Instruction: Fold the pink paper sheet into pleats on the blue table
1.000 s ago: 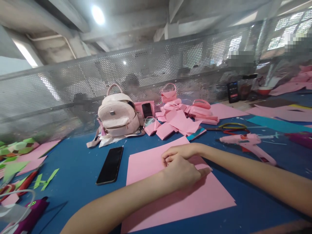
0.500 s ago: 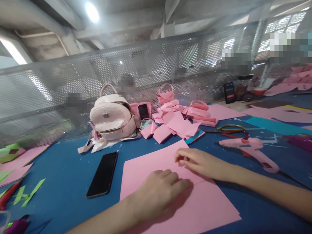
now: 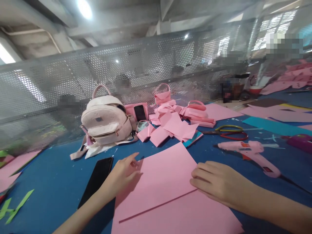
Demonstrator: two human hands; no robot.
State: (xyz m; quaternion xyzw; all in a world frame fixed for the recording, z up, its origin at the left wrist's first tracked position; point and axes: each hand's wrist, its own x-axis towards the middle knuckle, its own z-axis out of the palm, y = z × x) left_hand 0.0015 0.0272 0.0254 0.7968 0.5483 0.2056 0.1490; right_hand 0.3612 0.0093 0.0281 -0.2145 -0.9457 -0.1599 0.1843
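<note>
Pink paper (image 3: 161, 175) looks light and bendy; hold its edges. Left fingers (image 3: 132, 157) are loose; can't tell if right fingers (image 3: 201, 175) pinch.

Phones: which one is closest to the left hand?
The flat-lying smartphone beside the left hand, partly hidden by the forearm; the upright smartphone by the backpack is farther away.

left hand (image 3: 123, 173) shifted leftward, well apart from right hand (image 3: 218, 181)

No lettering is legible — the badge (image 3: 98, 119) on the backpack (image 3: 107, 112) is too small.
</note>
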